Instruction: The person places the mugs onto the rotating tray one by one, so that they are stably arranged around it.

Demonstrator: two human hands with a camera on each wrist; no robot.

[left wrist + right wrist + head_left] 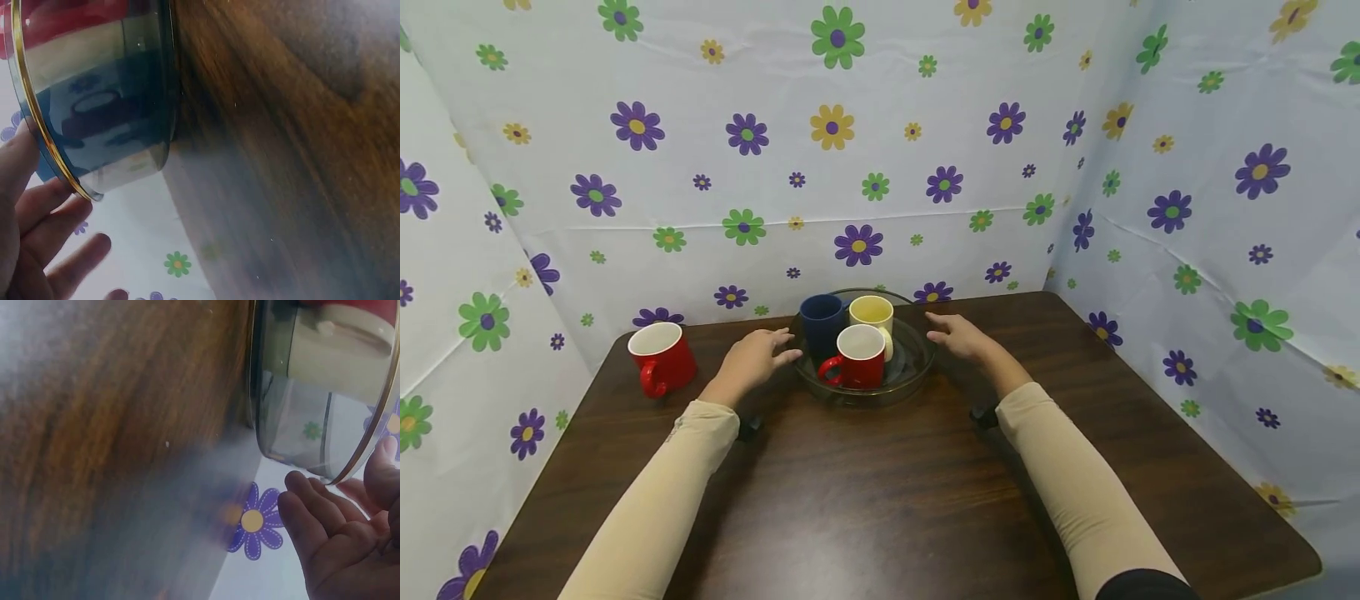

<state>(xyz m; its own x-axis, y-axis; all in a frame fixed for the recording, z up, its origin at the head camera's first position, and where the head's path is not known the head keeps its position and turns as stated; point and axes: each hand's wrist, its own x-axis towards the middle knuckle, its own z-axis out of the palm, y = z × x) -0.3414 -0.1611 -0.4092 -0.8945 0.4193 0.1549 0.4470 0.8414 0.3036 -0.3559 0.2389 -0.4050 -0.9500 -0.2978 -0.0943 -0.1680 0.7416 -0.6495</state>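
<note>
Currently | round transparent bowl (867,398), gilt rim (29,94) | glossy cylindrical mugs (863,368) inside | hands (751,360) apart, fingers loosely extended beside it

Right hand (347,534) beside glass bowl (290,434), pale mug (334,356) inside, brown tabletop (112,437)

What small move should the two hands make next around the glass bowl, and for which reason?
Probably, the left hand and right hand should close gently on the gold rim of the glass bowl: they flank it, open and close to that rim, and the blue mug, yellow mug and red mug standing inside would likely sit steadier with both sides held.
</note>
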